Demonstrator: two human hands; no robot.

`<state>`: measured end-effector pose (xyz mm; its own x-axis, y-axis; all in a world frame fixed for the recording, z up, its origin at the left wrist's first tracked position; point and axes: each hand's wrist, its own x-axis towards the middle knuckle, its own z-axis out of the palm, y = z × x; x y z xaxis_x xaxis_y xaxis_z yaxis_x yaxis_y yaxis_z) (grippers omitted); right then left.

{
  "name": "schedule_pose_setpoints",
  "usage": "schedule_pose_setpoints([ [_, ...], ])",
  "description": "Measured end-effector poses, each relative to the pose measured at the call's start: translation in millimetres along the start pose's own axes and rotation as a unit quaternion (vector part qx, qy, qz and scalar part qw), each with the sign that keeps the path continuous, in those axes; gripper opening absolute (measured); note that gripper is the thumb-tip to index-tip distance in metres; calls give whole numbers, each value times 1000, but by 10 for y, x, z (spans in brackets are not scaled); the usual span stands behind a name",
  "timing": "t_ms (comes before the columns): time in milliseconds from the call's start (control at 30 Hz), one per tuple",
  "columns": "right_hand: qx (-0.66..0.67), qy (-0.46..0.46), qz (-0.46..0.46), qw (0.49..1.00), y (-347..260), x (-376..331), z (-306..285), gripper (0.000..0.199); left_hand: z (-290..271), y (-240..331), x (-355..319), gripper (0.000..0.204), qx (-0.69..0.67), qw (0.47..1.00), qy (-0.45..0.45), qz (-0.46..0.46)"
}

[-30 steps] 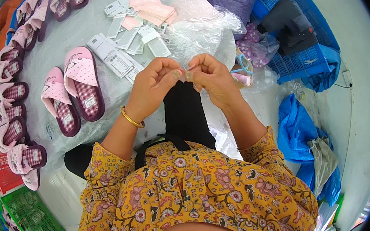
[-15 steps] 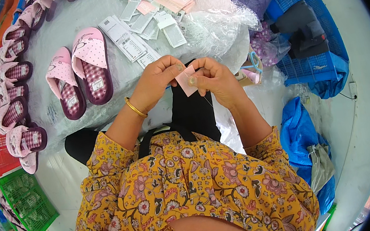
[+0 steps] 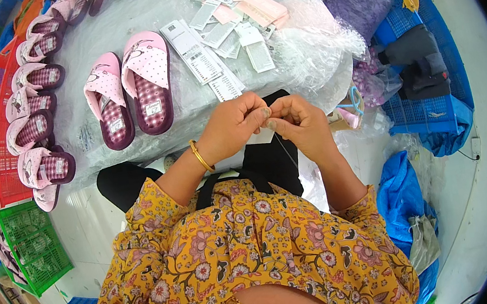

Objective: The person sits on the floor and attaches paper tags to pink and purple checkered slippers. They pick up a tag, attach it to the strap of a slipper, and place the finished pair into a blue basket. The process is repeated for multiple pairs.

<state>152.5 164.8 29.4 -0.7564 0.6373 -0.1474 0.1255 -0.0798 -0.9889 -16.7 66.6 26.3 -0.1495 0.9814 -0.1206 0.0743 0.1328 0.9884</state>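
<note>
Fingertips of left hand (image 3: 233, 125) and right hand (image 3: 302, 124) meet, both pinched shut on a thin dark cord (image 3: 285, 149) above the lap — judged light, limp, slippery; best gripped near its end.

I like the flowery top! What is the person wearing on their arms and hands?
Both arms come out of short sleeves of a mustard-yellow top printed with pink, red and cream flowers. The forearms below are bare. The left hand has a thin gold bangle round the wrist. The right hand wears no bangle, and no rings or gloves show on either.
</note>
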Motion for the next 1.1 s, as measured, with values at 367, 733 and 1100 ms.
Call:
schedule_pose_setpoints([
  [367, -22, 37, -9, 999, 179, 85, 7, 25, -250, -75, -54, 35, 433, 853, 212, 199],
  [733, 24, 23, 28, 999, 219, 117, 81, 22, -269, -354, -167, 22, 490, 780, 244, 302],
  [1100, 169, 22, 63, 983, 475, 129, 370, 10, 29, -338, -628, 33, 400, 818, 54, 410],
])
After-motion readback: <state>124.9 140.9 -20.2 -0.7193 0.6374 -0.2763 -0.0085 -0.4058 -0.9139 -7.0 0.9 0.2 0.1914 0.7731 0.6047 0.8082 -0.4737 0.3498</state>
